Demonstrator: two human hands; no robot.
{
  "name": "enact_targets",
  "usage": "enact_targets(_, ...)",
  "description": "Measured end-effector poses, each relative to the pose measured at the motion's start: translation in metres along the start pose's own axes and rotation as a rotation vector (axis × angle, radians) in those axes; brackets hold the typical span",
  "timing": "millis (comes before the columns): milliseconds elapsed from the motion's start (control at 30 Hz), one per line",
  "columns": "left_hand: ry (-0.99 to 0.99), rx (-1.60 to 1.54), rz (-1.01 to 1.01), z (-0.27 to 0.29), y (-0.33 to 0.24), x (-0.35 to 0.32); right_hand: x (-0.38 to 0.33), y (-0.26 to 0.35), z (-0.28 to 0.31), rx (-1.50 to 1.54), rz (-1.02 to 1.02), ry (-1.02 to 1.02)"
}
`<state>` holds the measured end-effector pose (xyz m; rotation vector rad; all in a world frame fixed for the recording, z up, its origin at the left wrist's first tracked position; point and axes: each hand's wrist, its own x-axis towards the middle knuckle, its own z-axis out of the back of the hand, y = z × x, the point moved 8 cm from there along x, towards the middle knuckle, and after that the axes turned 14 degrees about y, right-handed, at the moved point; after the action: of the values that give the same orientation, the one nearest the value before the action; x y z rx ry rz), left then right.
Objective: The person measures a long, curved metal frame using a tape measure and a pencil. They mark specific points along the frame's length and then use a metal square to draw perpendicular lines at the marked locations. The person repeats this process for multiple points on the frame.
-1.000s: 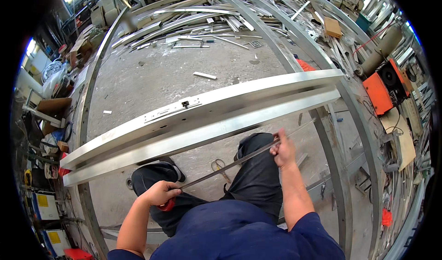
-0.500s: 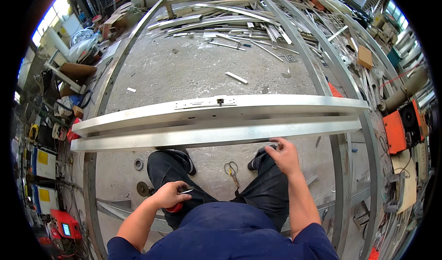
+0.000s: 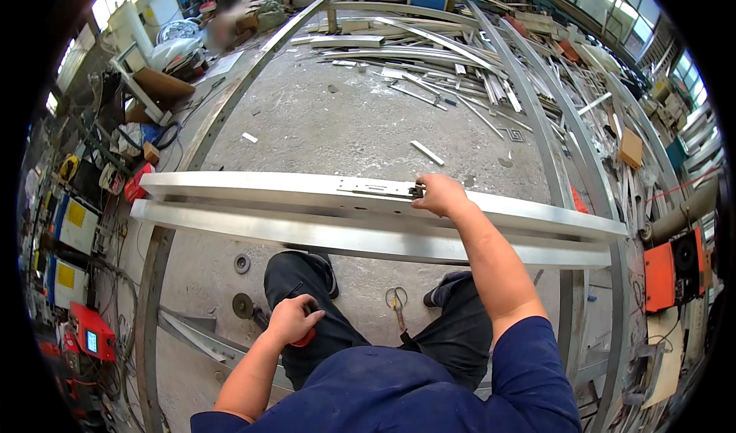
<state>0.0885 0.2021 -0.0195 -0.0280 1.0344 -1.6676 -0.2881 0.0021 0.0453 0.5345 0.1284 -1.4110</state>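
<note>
Two long silver metal bars lie side by side before me: the far bar (image 3: 268, 184) and the near bar (image 3: 307, 232). Set into the far bar's top is a narrow metal plate (image 3: 368, 187) with a small black fitting (image 3: 416, 191) at its right end. My right hand (image 3: 443, 196) is closed, fingertips pinching that fitting and partly hiding it. Over my left thigh, my left hand (image 3: 294, 319) curls around a red-handled tool (image 3: 305, 338); a thin dark tip shows above the fingers, and its kind is unclear.
The bars rest across the left steel rail (image 3: 156, 279) and right steel rail (image 3: 571, 302). Scissors (image 3: 396, 304) and an angle grinder (image 3: 245, 306) lie on the floor by my feet. Metal offcuts (image 3: 429, 57) are heaped at the back. An orange machine (image 3: 675, 272) stands at right.
My right hand has moved from the near bar's front edge up and forward to the black fitting. My left hand stays over the thigh with the red-handled tool. The view has shifted.
</note>
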Motion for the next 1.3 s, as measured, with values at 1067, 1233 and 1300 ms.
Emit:
enact_targets(1067,0.053,-0.027,-0.065,0.004,0.002,0.013,0.02,0.011,0.017,-0.025,0.131,0.069)
enact_targets(1233,0.066,-0.02,-0.056,0.003,0.001,0.015,0.034,-0.017,0.008,0.343,0.11,0.113)
enact_targets(1300,0.06,-0.02,-0.051,0.005,0.0,0.013,0.038,-0.024,0.006,0.503,0.115,0.128)
